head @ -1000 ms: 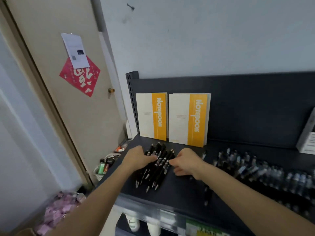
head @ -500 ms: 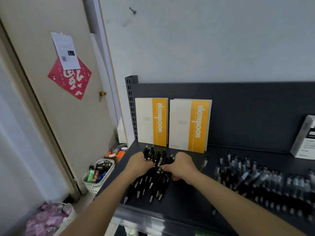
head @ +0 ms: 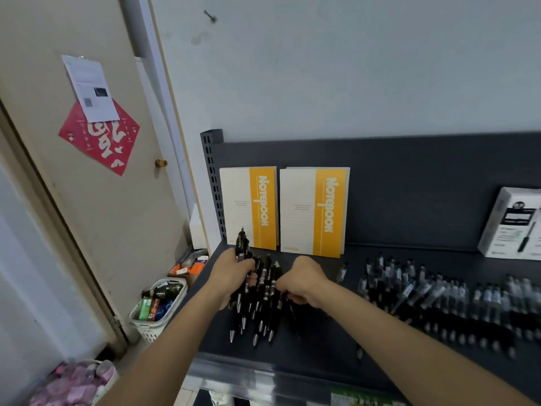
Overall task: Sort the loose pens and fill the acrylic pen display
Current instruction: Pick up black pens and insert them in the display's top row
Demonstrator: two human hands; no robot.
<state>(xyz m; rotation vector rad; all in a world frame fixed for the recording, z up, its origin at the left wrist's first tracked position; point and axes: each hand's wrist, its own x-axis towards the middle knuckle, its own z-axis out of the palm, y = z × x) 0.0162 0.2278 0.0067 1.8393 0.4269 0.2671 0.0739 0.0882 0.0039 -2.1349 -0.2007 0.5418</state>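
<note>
Both hands are on the bunch of black pens [head: 259, 300] lying in the lower middle of the frame, on the dark shelf [head: 322, 344]. The left hand [head: 234, 276] has its fingers wrapped round a fistful of them, and a few stick up past its knuckles toward the notebooks [head: 248, 208], click ends up. The right hand [head: 304, 281] is curled in tight against the other side of the bunch. It looks like it pinches 1 or 2 barrels, but the fingertips are tucked under, so I can't swear to how many. My guess at the why: squeezing from 2 sides gets the pens parallel, tips all facing the near edge, so they can go into a display as 1 neat batch. The pens are glossy black plastic, slim and round, with silvery tips and clips, so they'd probably roll if let go. The shelf is flat, matte dark grey, looks like painted metal, with a slotted upright at its upper-left corner. The 2 notebooks stand against the back panel, cream covers with an orange band. Toward the right of the frame a long row of clear-capped pens [head: 439, 291] lies on the same shelf, pretty blurry. I can't spot the acrylic pen display anywhere in view.
</note>
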